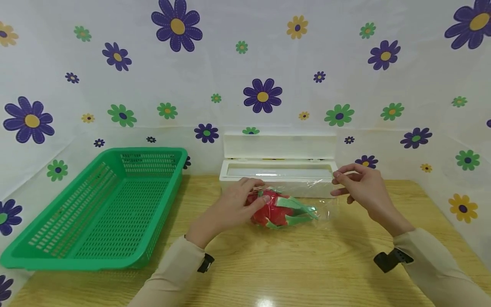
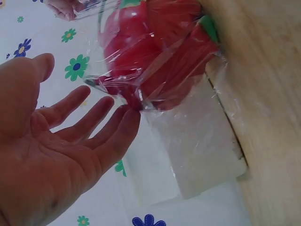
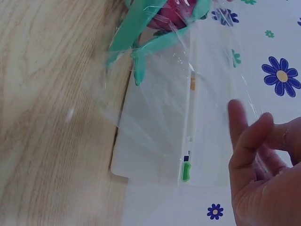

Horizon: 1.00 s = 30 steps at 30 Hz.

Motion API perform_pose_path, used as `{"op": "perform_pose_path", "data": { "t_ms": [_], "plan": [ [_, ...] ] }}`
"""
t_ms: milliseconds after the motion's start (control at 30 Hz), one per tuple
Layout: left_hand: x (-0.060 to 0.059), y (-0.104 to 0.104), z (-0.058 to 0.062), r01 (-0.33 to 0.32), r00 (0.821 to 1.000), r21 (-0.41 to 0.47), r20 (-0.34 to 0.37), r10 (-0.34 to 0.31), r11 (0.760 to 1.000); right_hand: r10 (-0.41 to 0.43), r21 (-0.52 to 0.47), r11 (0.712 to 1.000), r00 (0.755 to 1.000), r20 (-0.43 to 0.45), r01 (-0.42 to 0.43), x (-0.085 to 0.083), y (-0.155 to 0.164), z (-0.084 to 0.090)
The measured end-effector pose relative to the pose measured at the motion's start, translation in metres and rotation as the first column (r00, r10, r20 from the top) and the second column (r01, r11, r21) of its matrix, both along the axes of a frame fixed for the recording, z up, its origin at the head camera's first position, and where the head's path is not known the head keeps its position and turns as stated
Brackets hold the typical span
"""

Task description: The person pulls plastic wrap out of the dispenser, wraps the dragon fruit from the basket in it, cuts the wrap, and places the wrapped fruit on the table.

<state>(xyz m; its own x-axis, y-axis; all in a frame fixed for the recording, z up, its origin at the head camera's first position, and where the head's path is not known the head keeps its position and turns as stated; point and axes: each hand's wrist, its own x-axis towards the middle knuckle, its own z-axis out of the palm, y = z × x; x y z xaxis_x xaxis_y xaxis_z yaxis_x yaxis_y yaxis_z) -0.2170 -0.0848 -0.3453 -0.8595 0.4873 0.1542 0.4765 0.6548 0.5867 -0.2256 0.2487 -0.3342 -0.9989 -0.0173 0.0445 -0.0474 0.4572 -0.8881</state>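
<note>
Wooden table [image 1: 268,264], floral backdrop. Dragon fruit [image 1: 278,209] sits mid-table under cling film [image 1: 320,192] from the open dispenser [image 1: 278,170]. Left hand [image 1: 234,209] rests on fruit, fingers straight; right hand [image 1: 364,187] pinches film edge. Best to keep film taut, fruit pinned

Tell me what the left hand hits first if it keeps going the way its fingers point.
The left hand points right, fingertips at the wrapped dragon fruit. It would meet the cling film over the fruit first, almost at once; the left wrist view shows fingertips about touching it.
</note>
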Motion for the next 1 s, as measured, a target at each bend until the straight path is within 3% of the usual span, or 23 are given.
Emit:
{"op": "perform_pose_path", "data": {
  "t_ms": [300, 467, 600, 767, 933, 1000],
  "plan": [
    [-0.005, 0.000, -0.009, -0.045, 0.997, 0.035, 0.059, 0.043, 0.998, 0.008, -0.054, 0.999, 0.999, 0.040, -0.005, -0.011, -0.013, -0.009],
    [-0.004, -0.001, -0.008, -0.062, 0.997, 0.015, 0.046, 0.061, 0.998, 0.071, 0.103, 0.992, 0.997, -0.013, -0.069, -0.007, -0.021, -0.021],
    [-0.004, 0.000, -0.007, -0.096, 0.995, -0.010, 0.031, 0.097, 0.995, 0.136, 0.307, 0.947, 0.982, -0.133, -0.090, -0.003, -0.026, -0.032],
    [-0.005, 0.002, -0.005, -0.111, 0.994, -0.045, 0.020, 0.112, 0.993, 0.270, 0.429, 0.893, 0.926, -0.264, -0.138, -0.002, -0.029, -0.043],
    [-0.004, 0.003, -0.003, -0.111, 0.993, -0.069, 0.020, 0.113, 0.991, 0.412, 0.544, 0.809, 0.875, -0.253, -0.223, -0.001, -0.027, -0.051],
    [-0.003, 0.004, -0.002, -0.112, 0.993, -0.076, 0.018, 0.113, 0.991, 0.440, 0.563, 0.786, 0.871, -0.219, -0.256, 0.000, -0.026, -0.054]
  ]
}}
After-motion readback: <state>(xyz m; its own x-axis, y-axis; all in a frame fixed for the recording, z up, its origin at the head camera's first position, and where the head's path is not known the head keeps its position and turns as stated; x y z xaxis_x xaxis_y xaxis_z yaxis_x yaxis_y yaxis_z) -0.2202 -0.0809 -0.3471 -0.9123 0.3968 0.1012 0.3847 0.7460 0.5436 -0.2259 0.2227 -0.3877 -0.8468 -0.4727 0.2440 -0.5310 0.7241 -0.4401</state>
